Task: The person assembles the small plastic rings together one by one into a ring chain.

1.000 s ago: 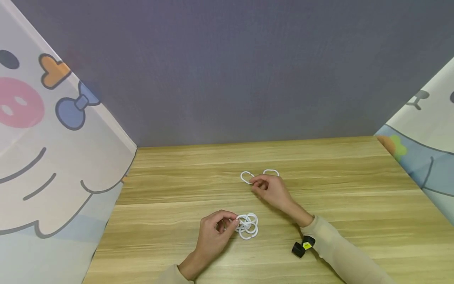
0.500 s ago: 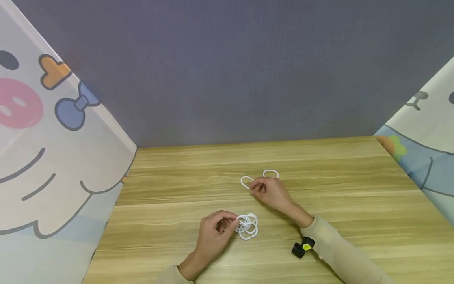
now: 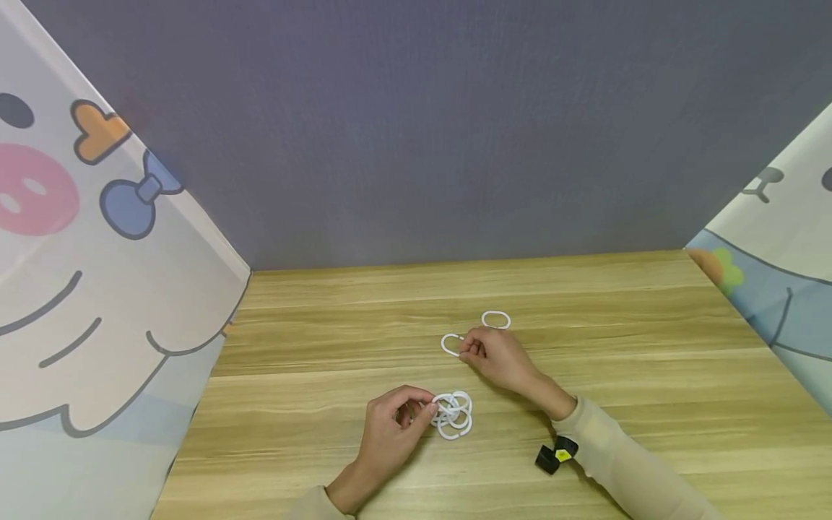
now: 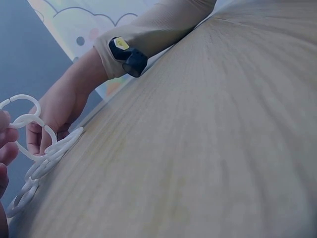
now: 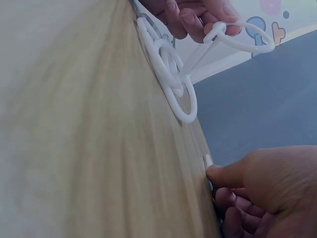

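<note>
My left hand (image 3: 393,430) pinches one ring of a short chain of linked white plastic rings (image 3: 451,412) between thumb and forefinger. In the right wrist view the upper part of the chain (image 5: 171,82) stands lifted while other rings lie on the wood. My right hand (image 3: 502,358) is farther forward, pinching the edge of a single oval white ring (image 3: 444,344) with a small gap in it. Most of that ring is hidden in the right wrist view, where only a sliver shows by the thumb. Another oval ring (image 3: 496,312) lies just beyond the right hand's knuckles.
The wooden table (image 3: 312,325) runs back to a grey panel (image 3: 468,144). Side panels printed with cartoon figures stand at left and right. A small black device (image 3: 548,458) is worn at the right wrist, by the sleeve (image 3: 604,440).
My right hand has drawn the single ring slightly toward me, so the farther ring now shows whole. The left hand and its chain have stayed in place.
</note>
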`<state>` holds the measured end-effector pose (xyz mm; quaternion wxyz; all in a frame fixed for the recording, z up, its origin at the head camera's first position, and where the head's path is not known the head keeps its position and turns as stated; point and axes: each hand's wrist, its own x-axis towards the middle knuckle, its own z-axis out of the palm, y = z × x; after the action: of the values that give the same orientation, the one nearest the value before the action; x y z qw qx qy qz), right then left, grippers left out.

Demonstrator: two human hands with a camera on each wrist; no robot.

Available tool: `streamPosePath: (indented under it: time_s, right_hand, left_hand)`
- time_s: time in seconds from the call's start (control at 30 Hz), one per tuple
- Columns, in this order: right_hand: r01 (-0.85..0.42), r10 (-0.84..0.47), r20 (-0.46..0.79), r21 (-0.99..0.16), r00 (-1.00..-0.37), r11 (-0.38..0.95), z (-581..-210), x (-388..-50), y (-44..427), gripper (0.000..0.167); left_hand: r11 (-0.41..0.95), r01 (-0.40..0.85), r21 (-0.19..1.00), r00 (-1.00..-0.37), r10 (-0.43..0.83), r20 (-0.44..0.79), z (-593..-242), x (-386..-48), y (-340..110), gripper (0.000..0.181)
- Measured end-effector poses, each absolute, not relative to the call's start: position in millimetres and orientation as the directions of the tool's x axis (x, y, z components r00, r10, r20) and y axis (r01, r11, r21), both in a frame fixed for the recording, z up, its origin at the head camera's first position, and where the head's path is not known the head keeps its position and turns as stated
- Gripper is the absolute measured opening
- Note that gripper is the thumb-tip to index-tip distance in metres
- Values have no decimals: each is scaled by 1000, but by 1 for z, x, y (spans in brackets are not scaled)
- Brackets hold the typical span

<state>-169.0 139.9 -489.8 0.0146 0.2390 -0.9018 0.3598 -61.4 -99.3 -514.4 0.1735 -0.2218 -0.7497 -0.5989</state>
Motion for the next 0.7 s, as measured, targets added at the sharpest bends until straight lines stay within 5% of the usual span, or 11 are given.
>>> streamPosePath:
  time_s: [0.4, 0.7]
  right_hand:
    - [-512, -402, 331, -676, -854, 530, -500, -168, 144, 11]
    - [-352, -284, 247, -836, -926, 420, -492, -166, 143, 8]
  left_hand:
    - [190, 526, 829, -850, 120, 512, -514, -61, -100, 17]
    - [195, 525, 829, -851, 120, 511, -515, -61, -100, 17]
